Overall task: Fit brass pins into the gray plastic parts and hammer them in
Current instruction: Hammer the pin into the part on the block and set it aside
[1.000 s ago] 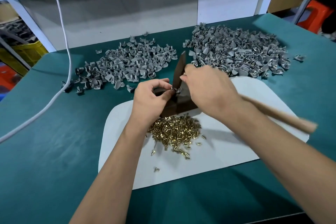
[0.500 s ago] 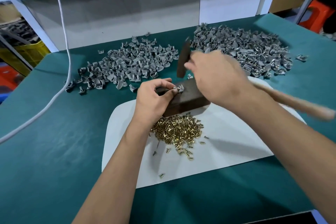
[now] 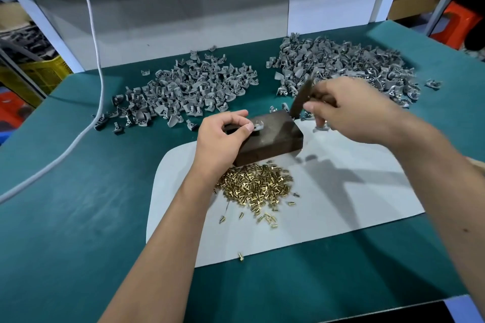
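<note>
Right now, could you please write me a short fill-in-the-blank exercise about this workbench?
1. The left hand steadies a gray part on top of a dark ____.
2. The right hand holds a ____.
3. The brass pins lie heaped on a ____ mat.
4. At the back of the green table lie ____ heaps of gray parts.

Missing words: block; hammer; white; two
</note>
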`<state>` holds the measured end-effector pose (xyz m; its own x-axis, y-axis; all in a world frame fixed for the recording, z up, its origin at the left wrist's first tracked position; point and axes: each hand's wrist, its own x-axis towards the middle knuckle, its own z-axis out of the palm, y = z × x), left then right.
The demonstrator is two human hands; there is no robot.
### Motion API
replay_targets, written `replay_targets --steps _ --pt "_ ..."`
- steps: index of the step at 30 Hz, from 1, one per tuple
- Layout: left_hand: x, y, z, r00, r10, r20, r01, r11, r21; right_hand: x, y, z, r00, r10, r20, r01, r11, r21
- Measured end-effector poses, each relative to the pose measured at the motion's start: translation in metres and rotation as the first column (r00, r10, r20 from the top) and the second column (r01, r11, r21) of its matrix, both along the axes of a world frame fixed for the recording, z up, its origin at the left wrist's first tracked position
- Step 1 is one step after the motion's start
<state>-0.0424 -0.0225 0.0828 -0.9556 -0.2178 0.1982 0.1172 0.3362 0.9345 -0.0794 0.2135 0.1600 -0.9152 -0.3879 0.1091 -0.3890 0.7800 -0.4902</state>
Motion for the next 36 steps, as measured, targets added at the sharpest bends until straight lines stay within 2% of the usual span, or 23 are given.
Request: replay_targets --steps 2,4,6,10,14,16,18,22,28,29,31,33,34,36 --pt "0.0 0.0 0.0 1.0 0.005 0.014 -0.005 1.0 0.011 -0.006 0.017 -0.002 0.995 0.055 0.087 -0.059 0.998 0.035" --pt "0.0 0.0 0.001 1.0 0.001 0.019 -0.001 1.0 0.018 -0.008 0.026 -0.009 0.989 0.089 0.117 -0.106 0.984 0.145" --pt "0.001 0.0 0.002 1.0 -0.006 0.02 0.005 0.999 0.037 -0.009 0.027 -0.018 0.99 0.096 0.1 -0.117 0.966 0.231" --pt "0.002 0.0 0.002 1.0 -0.008 0.028 0.006 0.999 0.053 -0.009 0.021 -0.027 0.997 0.063 0.055 -0.074 0.967 0.244" --pt "0.002 0.0 0.002 1.0 -0.008 0.024 0.006 0.998 0.061 -0.013 0.016 -0.019 1.0 0.018 0.021 -0.024 0.938 0.346" --pt "0.003 0.0 0.003 1.0 -0.009 0.018 0.008 0.998 0.06 -0.014 0.006 -0.012 0.997 0.008 -0.08 0.017 0.951 0.309" --pt "0.003 0.001 0.004 1.0 -0.017 0.012 0.016 0.998 0.056 -0.012 -0.012 -0.01 0.982 0.064 -0.175 -0.03 0.981 0.191" --pt "0.005 0.003 0.007 0.999 -0.045 0.0 0.045 0.997 0.067 -0.004 -0.051 -0.014 0.95 0.259 -0.174 -0.238 0.962 0.132" --pt "0.006 0.0 0.009 0.999 -0.043 -0.026 0.043 0.999 0.019 -0.011 -0.053 -0.018 0.939 0.288 -0.187 -0.277 0.957 0.08" --pt "0.006 0.0 0.008 0.999 -0.031 -0.037 0.032 0.999 0.01 -0.013 -0.051 -0.018 0.946 0.254 -0.201 -0.247 0.967 0.061" --pt "0.005 0.001 0.007 0.999 -0.003 -0.053 0.004 1.0 0.012 -0.023 -0.042 -0.016 0.965 0.08 -0.249 -0.069 0.996 0.055" --pt "0.004 0.001 0.006 0.998 0.016 -0.064 -0.015 1.0 0.008 -0.032 -0.032 -0.014 0.941 -0.119 -0.318 0.177 0.971 0.162" --pt "0.004 0.0 0.005 0.997 0.023 -0.072 -0.023 1.0 0.0 -0.036 -0.029 -0.014 0.926 -0.164 -0.341 0.242 0.95 0.198" --pt "0.003 -0.001 0.005 0.996 0.031 -0.089 -0.033 0.999 -0.025 -0.039 -0.032 -0.016 0.941 -0.139 -0.309 0.194 0.968 0.156"
